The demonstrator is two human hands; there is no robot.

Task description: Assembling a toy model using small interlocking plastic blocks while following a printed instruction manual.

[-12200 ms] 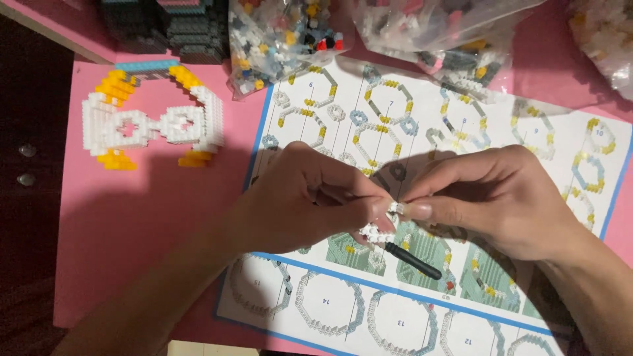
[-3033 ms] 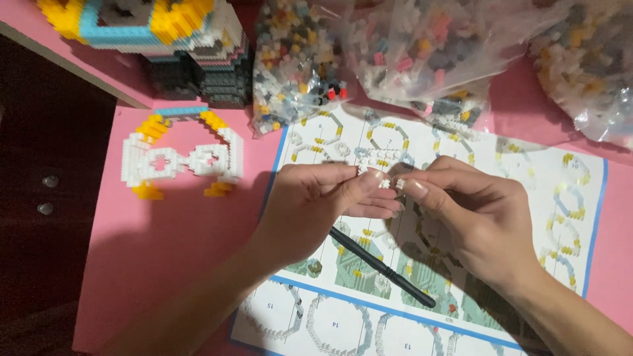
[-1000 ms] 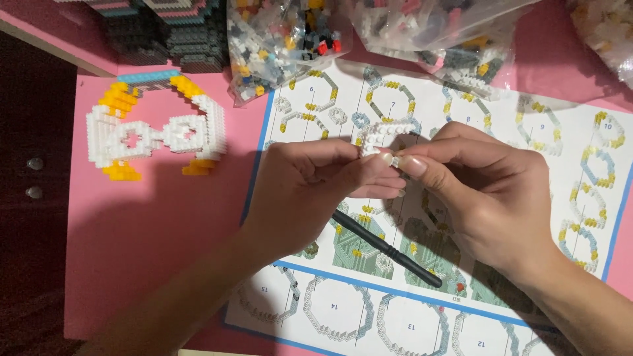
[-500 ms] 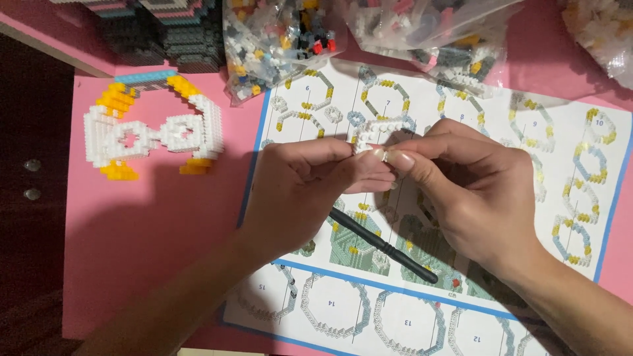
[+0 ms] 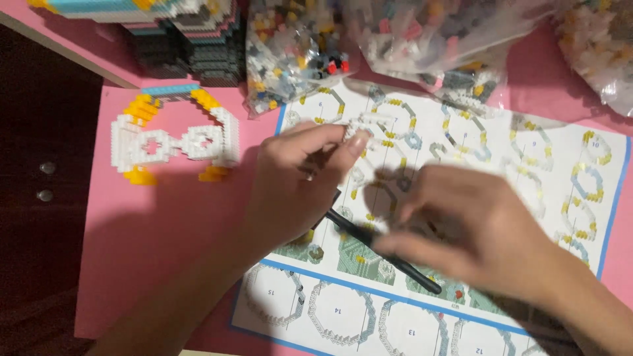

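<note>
Two hands work here, the left hand [image 5: 297, 181] and the right hand [image 5: 471, 234]. One instruction sheet [image 5: 580, 158] lies under the fingers, and one black tool [image 5: 386, 254] between them. Beyond the fingers lie three clear bags of bricks [image 5: 290, 49]; left of them sits one white-and-yellow brick piece [image 5: 175, 138].

Warm, fairly dim indoor light falls from above, giving the pink tabletop [image 5: 165, 231] a soft, uneven tone. The right hand [image 5: 475, 237] is smeared by motion blur; the left hand [image 5: 297, 178] is sharper. Soft shadows spread under both hands onto the instruction sheet [image 5: 580, 217]. The plastic bags [image 5: 422, 39] at the top show faint glare and look slightly soft.
</note>
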